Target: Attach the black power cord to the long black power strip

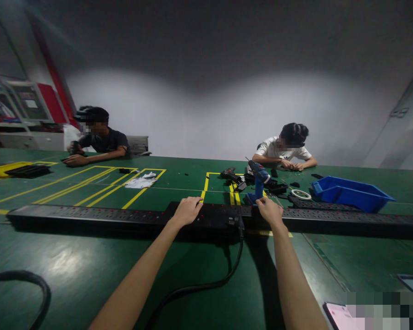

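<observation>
A long black power strip (pixel 99 219) lies across the green table in front of me, with rows of sockets and small red marks along its top. My left hand (pixel 187 211) is closed on the raised middle section, its fingers reaching over the far edge. Farther right, my right hand (pixel 270 211) grips the strip, fingertips at its far edge close to the base of a blue cordless drill (pixel 259 183). Between my hands, a black plug (pixel 240 223) sits at the strip's near side, and its cable (pixel 206 287) curves down toward me.
A blue bin (pixel 353 195), a white tape roll (pixel 300 195) and black parts lie behind the strip at right. Papers (pixel 141 180) rest on the table (pixel 72 261) beyond. Two people (pixel 106 140) sit opposite. A thick cable (pixel 43 288) loops at lower left; a pink phone-like object (pixel 339 316) lies lower right.
</observation>
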Available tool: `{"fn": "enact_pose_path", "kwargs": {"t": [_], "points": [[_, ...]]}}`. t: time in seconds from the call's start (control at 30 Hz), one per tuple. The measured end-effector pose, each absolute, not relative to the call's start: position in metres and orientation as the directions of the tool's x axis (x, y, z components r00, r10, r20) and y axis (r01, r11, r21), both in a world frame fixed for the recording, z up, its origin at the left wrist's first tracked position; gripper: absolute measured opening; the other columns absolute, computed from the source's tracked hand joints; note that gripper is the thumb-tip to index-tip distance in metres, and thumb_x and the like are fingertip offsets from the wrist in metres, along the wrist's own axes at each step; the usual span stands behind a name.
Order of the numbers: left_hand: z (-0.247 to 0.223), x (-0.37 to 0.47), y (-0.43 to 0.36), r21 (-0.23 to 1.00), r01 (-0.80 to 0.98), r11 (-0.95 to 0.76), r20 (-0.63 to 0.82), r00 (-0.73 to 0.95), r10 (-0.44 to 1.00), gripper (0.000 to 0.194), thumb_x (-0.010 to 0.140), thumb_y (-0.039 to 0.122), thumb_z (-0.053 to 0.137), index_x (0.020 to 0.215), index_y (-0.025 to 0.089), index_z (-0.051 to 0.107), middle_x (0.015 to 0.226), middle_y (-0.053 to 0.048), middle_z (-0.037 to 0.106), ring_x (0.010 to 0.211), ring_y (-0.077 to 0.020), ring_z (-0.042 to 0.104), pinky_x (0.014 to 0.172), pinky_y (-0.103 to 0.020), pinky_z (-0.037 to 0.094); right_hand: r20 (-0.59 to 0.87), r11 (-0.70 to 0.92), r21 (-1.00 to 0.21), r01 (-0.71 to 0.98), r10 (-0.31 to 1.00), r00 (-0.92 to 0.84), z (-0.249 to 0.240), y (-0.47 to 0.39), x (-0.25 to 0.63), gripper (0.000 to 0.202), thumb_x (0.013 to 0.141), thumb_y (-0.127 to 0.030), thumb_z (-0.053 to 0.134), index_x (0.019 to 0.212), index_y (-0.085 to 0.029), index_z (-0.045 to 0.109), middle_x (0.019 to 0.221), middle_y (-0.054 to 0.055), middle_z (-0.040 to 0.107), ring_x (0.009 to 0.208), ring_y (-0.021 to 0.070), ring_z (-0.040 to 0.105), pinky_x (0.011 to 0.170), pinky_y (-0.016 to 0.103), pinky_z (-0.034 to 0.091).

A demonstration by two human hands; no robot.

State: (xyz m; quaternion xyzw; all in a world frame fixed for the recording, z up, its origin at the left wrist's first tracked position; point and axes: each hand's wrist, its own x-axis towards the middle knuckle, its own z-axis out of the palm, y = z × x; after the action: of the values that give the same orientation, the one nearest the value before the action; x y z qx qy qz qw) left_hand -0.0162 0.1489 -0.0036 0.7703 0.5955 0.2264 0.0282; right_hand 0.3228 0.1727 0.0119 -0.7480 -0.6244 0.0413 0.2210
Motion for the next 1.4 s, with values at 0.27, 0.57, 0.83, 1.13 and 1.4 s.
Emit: {"fn": "enact_pose_path", "kwargs": {"t": [0.27,0.57,0.83,1.13,1.4], "points": [[-0.004,-0.009,0.153,0.227,0.957,-0.178,0.275,0.113,0.955,0.049,0.090,0.058,0.039,0.105,0.022,0.069,0.102,-0.011,0.071,0.101,-0.0280,0.061,0.095,-0.043,0.038,0.390,-0.174,-0.227,0.958,0.886,0.253,-0.012,0.170,0.307,0.049,0.095,-0.042,0.032,0.091,-0.016,0.073,0.096,0.016,0.069,0.099,0.0289,0.057,0.092,0.045,0.026],[-0.010,-0.008,0.156,0.254,0.966,-0.053,0.320,-0.032,0.947,0.047,0.089,0.056,0.040,0.099,0.018,0.067,0.100,-0.014,0.070,0.103,-0.0299,0.061,0.096,-0.045,0.036,0.399,-0.177,-0.228,0.957,0.880,0.258,-0.014,0.174,0.296,0.048,0.095,-0.037,0.031,0.087,-0.015,0.073,0.094,0.017,0.070,0.097,0.0288,0.058,0.090,0.046,0.027],[-0.014,-0.009,0.151,0.292,0.954,0.064,0.345,-0.167,0.924,0.040,0.090,0.046,0.039,0.098,0.017,0.064,0.109,-0.018,0.066,0.110,-0.0354,0.055,0.103,-0.073,0.010,0.417,-0.150,-0.228,0.962,0.878,0.236,-0.013,0.170,0.277,0.050,0.096,-0.036,0.030,0.085,-0.014,0.073,0.090,0.019,0.069,0.096,0.0304,0.058,0.090,0.048,0.027],[-0.014,-0.006,0.149,0.307,0.942,0.138,0.340,-0.244,0.908,0.034,0.091,0.037,0.037,0.100,0.016,0.062,0.112,-0.021,0.063,0.115,-0.0394,0.051,0.098,-0.081,0.000,0.410,-0.119,-0.234,0.965,0.888,0.209,-0.009,0.166,0.267,0.050,0.096,-0.035,0.029,0.087,-0.013,0.073,0.091,0.020,0.069,0.097,0.0312,0.057,0.089,0.049,0.025],[-0.019,-0.008,0.149,0.249,0.961,0.124,0.355,-0.209,0.911,0.036,0.092,0.038,0.035,0.103,0.016,0.062,0.113,-0.017,0.064,0.114,-0.0348,0.052,0.103,-0.076,0.006,0.341,-0.147,-0.257,0.955,0.911,0.231,-0.007,0.167,0.268,0.045,0.093,-0.036,0.035,0.092,-0.012,0.073,0.096,0.019,0.069,0.103,0.0313,0.056,0.091,0.047,0.025]]}}
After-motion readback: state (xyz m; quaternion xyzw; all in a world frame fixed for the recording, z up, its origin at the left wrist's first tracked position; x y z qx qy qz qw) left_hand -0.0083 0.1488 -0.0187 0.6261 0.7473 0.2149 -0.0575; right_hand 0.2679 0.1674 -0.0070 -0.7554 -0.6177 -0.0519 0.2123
